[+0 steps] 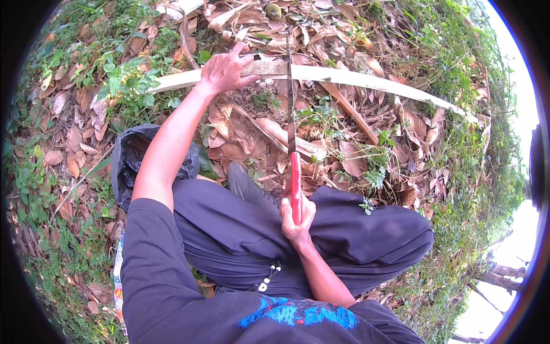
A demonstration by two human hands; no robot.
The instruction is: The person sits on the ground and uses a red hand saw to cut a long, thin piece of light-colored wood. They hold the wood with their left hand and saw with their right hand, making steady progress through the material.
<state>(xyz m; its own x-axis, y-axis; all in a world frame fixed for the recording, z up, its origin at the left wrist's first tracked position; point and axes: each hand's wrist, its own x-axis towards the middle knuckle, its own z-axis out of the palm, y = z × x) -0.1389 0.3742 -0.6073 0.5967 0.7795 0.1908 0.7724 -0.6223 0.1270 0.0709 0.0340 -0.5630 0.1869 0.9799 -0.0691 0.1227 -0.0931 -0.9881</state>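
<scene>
My right hand (298,221) is wrapped round the red handle of a handsaw (296,183). The saw's narrow dark blade points away from me and crosses a long pale wooden strip (366,82) nearly at a right angle. Left of the blade, my left hand (223,70) grips a shorter, greyish-brown piece of wood (270,68) lying along the strip, thumb on the near side and fingers on the far side. The blade meets the wood at the short piece's right end; whether it has cut in I cannot tell.
Dry leaves and green weeds cover the ground. Beyond the strip lies a round greenish fruit (273,11). A brown stick (349,113) lies under the strip's right side. An opened black plastic bag (127,166) stands by my left arm. My bent legs (366,229) flank the saw handle.
</scene>
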